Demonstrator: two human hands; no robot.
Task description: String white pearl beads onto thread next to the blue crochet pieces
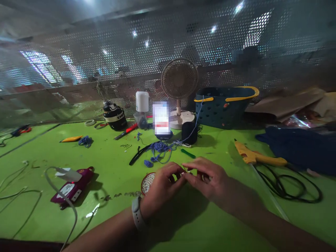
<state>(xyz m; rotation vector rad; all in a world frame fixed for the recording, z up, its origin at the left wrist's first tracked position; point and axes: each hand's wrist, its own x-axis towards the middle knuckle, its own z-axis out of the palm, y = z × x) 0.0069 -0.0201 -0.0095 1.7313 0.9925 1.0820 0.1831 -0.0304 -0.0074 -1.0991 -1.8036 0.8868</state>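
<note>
Above the green table, my left hand (168,178) and my right hand (208,176) meet at their fingertips. Both are closed in a pinch. Something small with pale, shiny spots (187,171) shows between the fingers, too small to name. Partly covered by my left hand is a round red-rimmed dish of white pearl-like beads (147,182). Just beyond the hands lie a green stick-like tool (188,153) and a tangle of blue yarn (159,147). A band with a pale strap (138,213) circles my left wrist.
A yellow glue gun (258,155) with a black cord lies at right, by dark cloth (301,147). Behind stand a fan (180,78), a basket (223,108), a lit phone (161,119) and a black bottle (114,115). A maroon power strip (73,187) with cables sits left.
</note>
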